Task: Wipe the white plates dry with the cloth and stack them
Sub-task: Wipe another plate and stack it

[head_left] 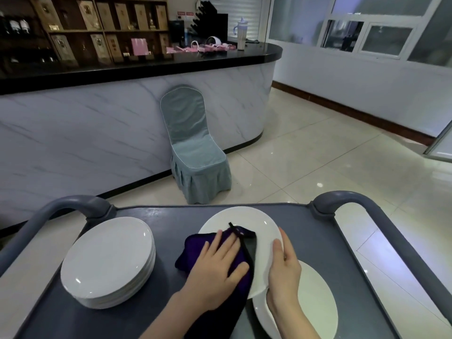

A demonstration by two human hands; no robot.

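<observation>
Plate [256, 223] mid-cart [171, 214], overlapping second plate [315, 302] near right; stack [107, 253] at left. Left hand [215, 267] flat, fingers spread, pressing cloth [193, 248] on it; right hand [285, 272] curled round right rim. Stiff, breakable, likely slippery wet: hold by rim.

A grey cart [151, 211] fills the foreground, with a curved handle at each far corner, left [73, 204] and right [347, 199]. Beyond its far edge a chair in a pale blue cover [193, 148] stands on the glossy tiled floor [318, 162], its back against a marble-patterned counter [85, 133]. On the black countertop [146, 67] stand a lidded tumbler [241, 33] near the right end and pink items [210, 48] beside it. Behind are wooden shelves [97, 28].
</observation>
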